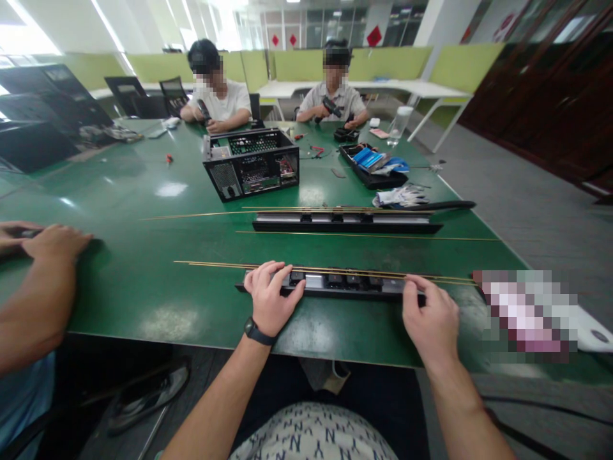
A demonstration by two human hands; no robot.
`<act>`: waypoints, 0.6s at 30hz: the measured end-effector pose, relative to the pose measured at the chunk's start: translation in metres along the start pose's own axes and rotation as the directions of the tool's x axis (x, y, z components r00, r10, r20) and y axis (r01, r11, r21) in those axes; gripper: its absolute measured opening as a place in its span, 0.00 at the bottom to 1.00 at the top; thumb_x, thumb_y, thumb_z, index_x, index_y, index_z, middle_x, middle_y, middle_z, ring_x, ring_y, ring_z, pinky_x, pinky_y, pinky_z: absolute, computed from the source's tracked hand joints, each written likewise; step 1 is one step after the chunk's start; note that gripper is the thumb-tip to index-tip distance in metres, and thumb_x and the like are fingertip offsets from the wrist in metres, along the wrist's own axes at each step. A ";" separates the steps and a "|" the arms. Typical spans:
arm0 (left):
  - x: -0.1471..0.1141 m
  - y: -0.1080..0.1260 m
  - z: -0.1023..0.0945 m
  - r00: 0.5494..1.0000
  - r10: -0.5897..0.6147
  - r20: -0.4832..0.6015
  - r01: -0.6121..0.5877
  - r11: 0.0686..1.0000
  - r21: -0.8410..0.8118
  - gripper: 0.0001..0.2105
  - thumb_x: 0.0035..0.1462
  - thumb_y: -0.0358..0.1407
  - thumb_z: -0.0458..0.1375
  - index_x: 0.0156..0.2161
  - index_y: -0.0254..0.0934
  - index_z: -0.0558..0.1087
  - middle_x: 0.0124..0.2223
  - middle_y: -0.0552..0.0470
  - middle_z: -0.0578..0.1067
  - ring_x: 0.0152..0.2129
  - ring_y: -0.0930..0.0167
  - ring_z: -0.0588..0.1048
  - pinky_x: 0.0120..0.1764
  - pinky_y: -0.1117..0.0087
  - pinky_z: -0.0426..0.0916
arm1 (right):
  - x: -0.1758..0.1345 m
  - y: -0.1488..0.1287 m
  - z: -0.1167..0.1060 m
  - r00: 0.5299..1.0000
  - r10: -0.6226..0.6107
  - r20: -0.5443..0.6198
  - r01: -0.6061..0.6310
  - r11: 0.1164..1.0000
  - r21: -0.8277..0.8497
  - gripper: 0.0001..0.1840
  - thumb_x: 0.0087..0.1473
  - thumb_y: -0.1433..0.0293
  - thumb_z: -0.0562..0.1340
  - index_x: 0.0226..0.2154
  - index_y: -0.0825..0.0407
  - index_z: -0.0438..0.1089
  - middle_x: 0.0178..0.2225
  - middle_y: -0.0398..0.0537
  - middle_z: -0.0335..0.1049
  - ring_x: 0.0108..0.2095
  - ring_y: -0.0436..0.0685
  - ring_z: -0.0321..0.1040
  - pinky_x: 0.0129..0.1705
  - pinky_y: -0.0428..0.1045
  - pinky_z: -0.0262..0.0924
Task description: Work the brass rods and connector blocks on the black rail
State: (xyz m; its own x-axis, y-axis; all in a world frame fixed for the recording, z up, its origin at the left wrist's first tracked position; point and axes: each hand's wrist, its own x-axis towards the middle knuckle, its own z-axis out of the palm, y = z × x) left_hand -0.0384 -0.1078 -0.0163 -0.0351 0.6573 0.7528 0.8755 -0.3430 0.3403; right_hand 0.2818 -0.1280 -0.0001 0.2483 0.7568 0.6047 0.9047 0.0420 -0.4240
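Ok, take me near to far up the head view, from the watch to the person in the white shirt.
Watch → near rail → lone gold rod → far rail → PC case → person in the white shirt.

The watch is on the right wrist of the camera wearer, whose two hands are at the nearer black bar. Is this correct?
Not quite: the watch is on the left wrist, not the right, as the head view shows. The rest is correct: the left hand and right hand are both at the nearer black bar.
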 end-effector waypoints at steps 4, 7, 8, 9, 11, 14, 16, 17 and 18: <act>0.000 0.001 0.000 1.000 0.007 -0.003 -0.007 1.000 0.002 0.14 0.58 0.43 0.68 0.47 0.43 0.78 0.49 0.45 0.80 0.52 0.57 0.76 0.57 0.51 0.59 | -0.006 -0.020 0.007 0.992 -0.116 0.058 0.110 0.989 0.099 0.16 0.67 0.62 0.57 0.47 0.51 0.77 0.44 0.53 0.81 0.46 0.63 0.75 0.55 0.59 0.60; 0.000 0.002 -0.001 1.000 -0.006 0.007 0.006 1.000 0.010 0.14 0.58 0.44 0.67 0.47 0.43 0.77 0.49 0.46 0.80 0.52 0.57 0.76 0.57 0.51 0.59 | -0.008 -0.028 0.012 0.982 -0.177 0.070 0.167 0.976 0.138 0.16 0.67 0.62 0.58 0.49 0.51 0.77 0.45 0.54 0.80 0.46 0.62 0.75 0.56 0.59 0.60; 0.000 0.002 -0.001 1.000 -0.012 0.012 0.012 1.000 0.011 0.13 0.58 0.44 0.67 0.47 0.44 0.77 0.49 0.46 0.80 0.52 0.57 0.76 0.57 0.51 0.59 | -0.008 -0.029 0.012 0.981 -0.179 0.071 0.167 0.976 0.141 0.16 0.67 0.62 0.58 0.49 0.51 0.77 0.45 0.54 0.80 0.47 0.62 0.75 0.56 0.59 0.60; 0.000 0.002 -0.002 1.000 -0.019 0.017 0.019 1.000 0.010 0.13 0.59 0.44 0.67 0.47 0.44 0.77 0.49 0.46 0.80 0.52 0.57 0.76 0.57 0.51 0.59 | -0.008 -0.029 0.013 0.982 -0.174 0.074 0.162 0.977 0.141 0.16 0.67 0.62 0.57 0.49 0.51 0.77 0.45 0.53 0.80 0.47 0.62 0.74 0.56 0.59 0.60; 0.000 0.003 -0.002 0.999 -0.030 0.026 0.030 1.000 -0.001 0.13 0.59 0.44 0.67 0.47 0.44 0.78 0.50 0.46 0.80 0.53 0.57 0.76 0.57 0.50 0.58 | -0.007 -0.027 0.012 0.985 -0.154 0.080 0.142 0.980 0.136 0.16 0.67 0.62 0.57 0.48 0.50 0.77 0.44 0.53 0.81 0.47 0.63 0.74 0.56 0.59 0.59; 0.001 0.003 -0.003 0.998 -0.047 0.039 0.048 0.999 -0.019 0.13 0.58 0.43 0.67 0.47 0.44 0.78 0.50 0.46 0.80 0.53 0.56 0.75 0.58 0.50 0.58 | -0.005 -0.022 0.011 0.990 -0.120 0.075 0.109 0.986 0.129 0.15 0.67 0.61 0.57 0.47 0.50 0.77 0.45 0.53 0.80 0.47 0.63 0.74 0.56 0.59 0.60; 0.001 0.003 -0.002 0.997 -0.057 0.047 0.058 0.998 -0.023 0.13 0.58 0.43 0.67 0.47 0.44 0.78 0.50 0.46 0.80 0.53 0.56 0.75 0.58 0.50 0.58 | -0.005 -0.018 0.011 0.993 -0.099 0.064 0.091 0.989 0.121 0.15 0.67 0.62 0.57 0.46 0.50 0.77 0.45 0.53 0.80 0.47 0.63 0.74 0.56 0.59 0.60; 0.001 0.003 -0.002 0.997 -0.059 0.048 0.060 0.998 -0.022 0.13 0.58 0.43 0.67 0.47 0.44 0.78 0.50 0.46 0.80 0.53 0.56 0.75 0.58 0.51 0.58 | -0.005 -0.017 0.011 0.994 -0.091 0.058 0.083 0.990 0.117 0.15 0.67 0.62 0.57 0.46 0.50 0.77 0.45 0.53 0.80 0.47 0.64 0.73 0.56 0.59 0.60; 0.001 0.003 -0.002 0.997 -0.058 0.046 0.059 0.998 -0.022 0.13 0.58 0.43 0.67 0.47 0.44 0.78 0.50 0.46 0.80 0.53 0.57 0.75 0.58 0.51 0.58 | -0.005 -0.015 0.011 0.995 -0.082 0.051 0.076 0.991 0.114 0.15 0.67 0.62 0.57 0.46 0.50 0.76 0.44 0.53 0.80 0.47 0.64 0.73 0.56 0.59 0.60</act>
State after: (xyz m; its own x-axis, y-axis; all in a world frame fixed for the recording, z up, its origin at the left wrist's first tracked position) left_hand -0.0371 -0.1097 -0.0135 -0.0631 0.7063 0.7051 0.8609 -0.3188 0.3965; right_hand 0.2630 -0.1250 -0.0045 0.1548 0.7831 0.6023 0.8755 0.1737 -0.4508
